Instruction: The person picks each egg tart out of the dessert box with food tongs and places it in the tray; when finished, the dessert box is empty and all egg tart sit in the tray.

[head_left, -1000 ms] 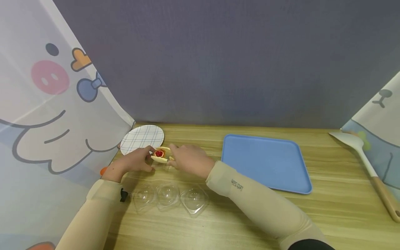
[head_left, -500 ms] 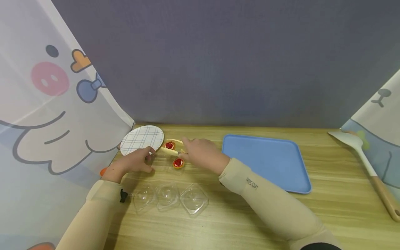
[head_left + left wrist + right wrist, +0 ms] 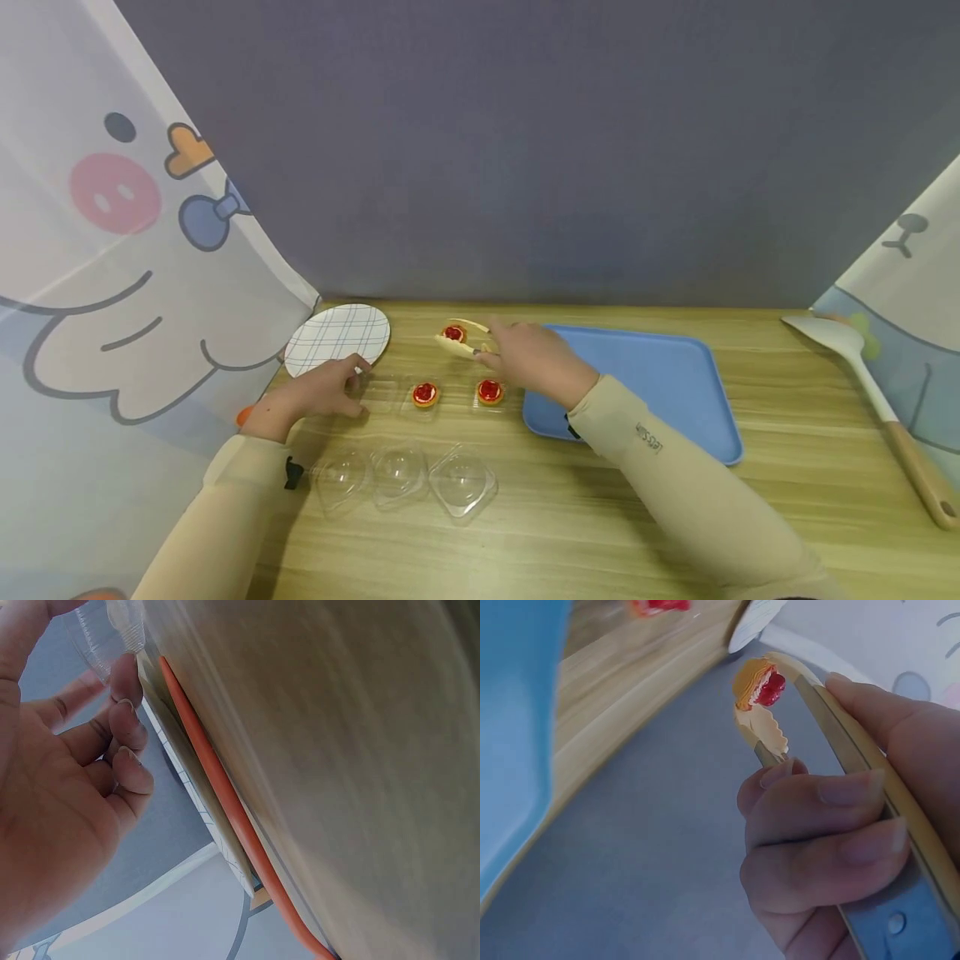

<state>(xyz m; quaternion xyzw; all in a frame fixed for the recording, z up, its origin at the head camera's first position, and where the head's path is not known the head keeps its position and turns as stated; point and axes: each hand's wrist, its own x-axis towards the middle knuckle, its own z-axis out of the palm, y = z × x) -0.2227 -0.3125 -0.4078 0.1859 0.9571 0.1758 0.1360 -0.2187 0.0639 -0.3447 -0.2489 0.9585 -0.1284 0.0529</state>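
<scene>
My right hand (image 3: 542, 360) grips a pair of cream-tipped tongs (image 3: 859, 750). Between the tong tips is a small tart (image 3: 751, 684) with a red topping, raised above the table. My left hand (image 3: 318, 390) stays at the left, its thumb and curled fingers at opposite sides of a clear plastic container (image 3: 381, 394) with no tart in it. To the right of it, one tart (image 3: 425, 394) sits in a clear container, and another tart (image 3: 491, 392) sits in a second one. Three clear domed lids (image 3: 461, 481) lie nearer the front.
A blue tray (image 3: 645, 375) lies right of the tarts, partly behind my right hand. A checked oval plate (image 3: 341, 337) is at the back left. A thin orange object (image 3: 225, 787) lies beside it. A white spatula (image 3: 847, 342) with a wooden handle rests far right.
My right hand has moved right and slightly back, carrying the tart in the tongs away from the container at my left hand. Two tarts in containers have come into sight. The left hand stays put.
</scene>
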